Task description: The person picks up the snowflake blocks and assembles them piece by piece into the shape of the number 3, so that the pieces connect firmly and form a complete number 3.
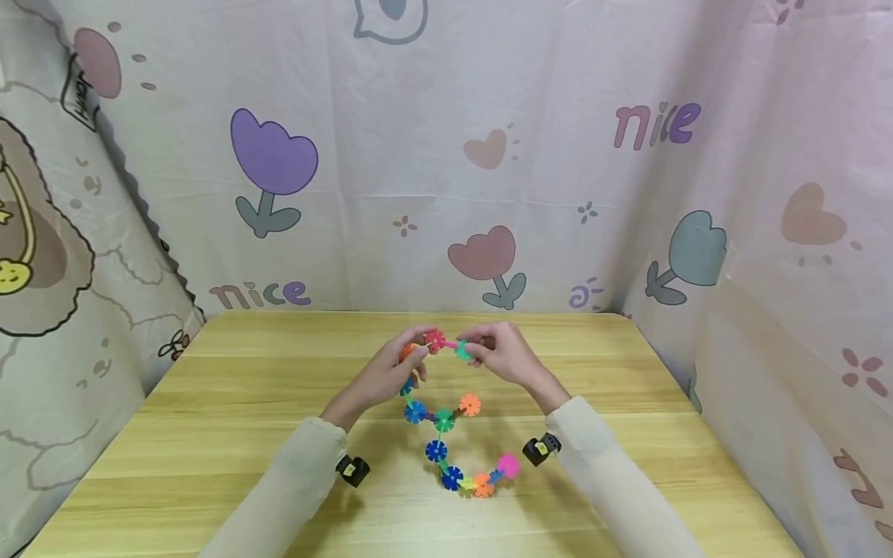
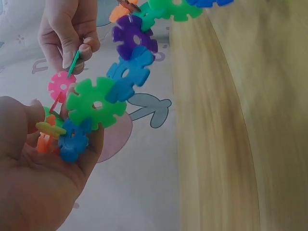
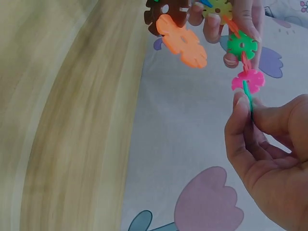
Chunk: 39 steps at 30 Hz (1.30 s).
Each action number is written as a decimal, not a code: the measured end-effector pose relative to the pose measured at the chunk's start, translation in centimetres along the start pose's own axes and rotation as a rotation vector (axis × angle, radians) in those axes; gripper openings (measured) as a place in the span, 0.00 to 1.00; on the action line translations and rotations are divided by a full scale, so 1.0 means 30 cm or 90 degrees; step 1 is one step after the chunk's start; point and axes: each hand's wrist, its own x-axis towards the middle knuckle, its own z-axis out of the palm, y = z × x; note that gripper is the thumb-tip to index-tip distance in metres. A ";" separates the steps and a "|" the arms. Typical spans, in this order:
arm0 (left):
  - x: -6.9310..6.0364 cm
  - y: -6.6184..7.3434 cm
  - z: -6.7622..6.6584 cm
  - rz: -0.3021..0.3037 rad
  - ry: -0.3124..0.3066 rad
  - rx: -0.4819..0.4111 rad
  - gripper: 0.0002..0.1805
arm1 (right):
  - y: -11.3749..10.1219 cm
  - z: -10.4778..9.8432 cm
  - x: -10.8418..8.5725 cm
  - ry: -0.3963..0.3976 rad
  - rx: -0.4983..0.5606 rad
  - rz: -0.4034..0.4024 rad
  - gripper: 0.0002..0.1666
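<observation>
A chain of colourful notched plastic snowflake discs point(image 1: 443, 421) hangs and curves down from my hands over the table. My left hand point(image 1: 391, 368) grips its upper end, fingers curled around several discs, among them an orange one point(image 2: 45, 140) and a blue one point(image 2: 73, 139). Between thumb and fingers, my right hand point(image 1: 509, 356) pinches a teal-green disc point(image 3: 248, 96), seen edge-on in the right wrist view. That disc's far edge meets a pink disc point(image 3: 248, 82) at the chain's end. An orange disc point(image 1: 470, 404) ends a short side branch; a magenta disc point(image 1: 508, 465) ends the lower curve.
The wooden table point(image 1: 230, 418) spreads beneath both arms. A printed cloth curtain point(image 1: 391, 155) stands behind the table and along its sides. Small black cameras point(image 1: 353, 470) are strapped at both wrists.
</observation>
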 end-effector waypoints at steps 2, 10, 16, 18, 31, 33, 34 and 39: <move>-0.001 0.000 0.000 -0.005 -0.004 0.002 0.23 | -0.001 0.009 0.001 0.007 0.005 -0.006 0.11; -0.009 0.004 0.002 -0.014 -0.005 -0.003 0.23 | -0.023 0.025 0.000 0.025 0.007 -0.014 0.11; -0.011 -0.008 -0.012 -0.015 0.008 -0.001 0.24 | -0.021 0.016 0.004 0.032 -0.007 0.019 0.13; -0.012 -0.012 -0.023 -0.011 0.015 0.002 0.25 | -0.016 0.010 0.000 0.032 -0.018 0.021 0.15; -0.034 -0.053 -0.129 -0.027 0.079 0.006 0.28 | 0.007 -0.008 -0.051 -0.022 -0.095 -0.031 0.09; -0.035 -0.057 -0.138 -0.034 0.090 0.004 0.28 | 0.013 0.004 -0.056 -0.053 -0.117 -0.037 0.07; -0.035 -0.059 -0.141 -0.038 0.097 0.004 0.27 | 0.016 0.012 -0.058 -0.070 -0.126 -0.041 0.06; -0.028 -0.066 -0.146 -0.037 0.139 -0.013 0.28 | 0.042 0.076 -0.067 -0.145 -0.162 -0.040 0.07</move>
